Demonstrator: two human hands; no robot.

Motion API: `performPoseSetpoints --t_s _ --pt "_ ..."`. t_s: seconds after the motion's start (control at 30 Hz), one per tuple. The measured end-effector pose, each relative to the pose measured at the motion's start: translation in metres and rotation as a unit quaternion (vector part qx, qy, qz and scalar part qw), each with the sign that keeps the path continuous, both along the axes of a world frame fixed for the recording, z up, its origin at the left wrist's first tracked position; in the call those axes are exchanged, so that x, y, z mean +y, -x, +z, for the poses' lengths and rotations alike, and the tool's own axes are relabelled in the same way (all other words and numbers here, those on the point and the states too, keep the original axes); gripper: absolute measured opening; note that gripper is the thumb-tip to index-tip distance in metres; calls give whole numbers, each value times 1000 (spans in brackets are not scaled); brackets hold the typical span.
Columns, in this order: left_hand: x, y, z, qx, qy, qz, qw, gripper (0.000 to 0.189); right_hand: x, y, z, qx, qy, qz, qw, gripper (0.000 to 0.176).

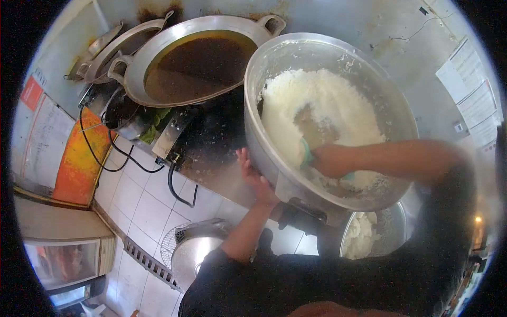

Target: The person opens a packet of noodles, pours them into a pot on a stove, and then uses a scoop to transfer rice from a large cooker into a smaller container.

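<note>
A large metal pot (406,119), tilted toward me, holds a mass of white grain that looks like cooked rice (285,100). Inside it, my right hand (330,160) is closed around a teal plastic scoop (306,153), down against the rice near the front wall. Most of the scoop is hidden by the hand. My left hand (257,177) lies against the pot's outer left side, fingers stretched and apart. Below the big pot, a smaller metal pot (402,227) contains white clumps of rice (360,232).
A wide two-handled pan (185,27) of dark oil sits on the stove at the back left, with another pan (97,68) behind it. Black hoses (171,185) hang off the stove edge. A round metal lid (193,259) is low by my left arm, above white floor tiles (150,211).
</note>
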State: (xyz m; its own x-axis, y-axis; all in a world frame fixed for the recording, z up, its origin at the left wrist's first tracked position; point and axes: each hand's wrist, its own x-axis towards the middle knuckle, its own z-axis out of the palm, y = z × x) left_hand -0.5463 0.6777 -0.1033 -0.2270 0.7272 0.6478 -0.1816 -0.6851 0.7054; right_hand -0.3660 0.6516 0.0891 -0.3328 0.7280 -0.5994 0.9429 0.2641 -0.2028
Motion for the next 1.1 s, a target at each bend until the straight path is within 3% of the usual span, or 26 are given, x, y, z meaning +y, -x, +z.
performPoseSetpoints --t_s 0.13,0.2,0.27,0.37,0.47,0.6,0.67,0.73,0.8,0.9,1.0,1.1 --pt "-5 -5 12 14 -26 8 1000 57 14 -17 -28 69 28 -115 991 34" --pt "-1 -1 14 24 -35 8 999 53 17 -41 -46 164 36 -78 983 36" --pt "-5 3 16 37 -31 9 999 50 -3 -15 15 185 93 -238 949 37" --pt "-28 16 27 90 32 37 995 47 -17 -19 38 213 86 -236 944 36" --pt "-45 25 3 91 87 55 991 61 -23 -10 56 208 90 -241 944 36" --pt "-80 44 -8 77 103 15 992 58 -5 -9 37 194 145 -300 923 39" --pt "-93 59 -8 102 81 14 991 58 6 -11 12 51 55 -103 992 29" --pt "-101 78 -13 127 77 14 989 55 23 -17 -10 -2 6 -25 1000 25" --pt "-104 97 -9 154 64 28 986 54 35 -32 -22 39 7 -73 997 28" --pt "-119 128 10 199 51 76 976 53 16 -35 7 106 35 -185 976 28" --pt "-127 165 2 244 68 138 958 53 3 -40 26 241 85 -209 944 30" --pt "-126 174 -5 242 41 135 960 48 -2 -27 30 217 96 -189 953 29"
